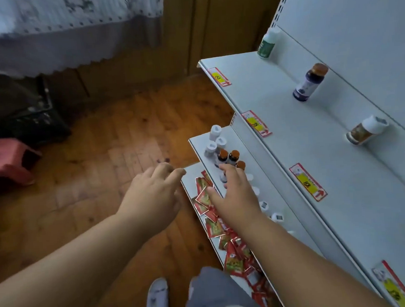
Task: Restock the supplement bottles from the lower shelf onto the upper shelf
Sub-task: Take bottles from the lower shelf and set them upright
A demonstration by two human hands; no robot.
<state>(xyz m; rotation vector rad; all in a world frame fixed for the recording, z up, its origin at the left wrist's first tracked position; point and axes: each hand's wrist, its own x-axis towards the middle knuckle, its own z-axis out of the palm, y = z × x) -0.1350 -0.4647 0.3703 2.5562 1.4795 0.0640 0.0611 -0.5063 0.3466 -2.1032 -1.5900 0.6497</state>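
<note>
The white upper shelf [278,114] carries a green-labelled bottle [267,43], a dark bottle with an orange cap [309,83] and a brown-labelled white-capped bottle [365,131]. On the lower shelf [234,139] stand white-capped bottles [214,138] and dark orange-capped bottles [230,156]. My right hand [235,194] reaches over the lower shelf, fingers spread above the orange-capped bottles, holding nothing. Left of the shelf edge hovers my left hand [156,195], relaxed and empty.
Red sachets [221,226] lie heaped on the bottom shelf. Yellow-and-red price tags [307,182] line the upper shelf's edge. A red stool [8,162] and a dark crate [33,117] stand on the wooden floor to the left. My shoe [156,295] shows below.
</note>
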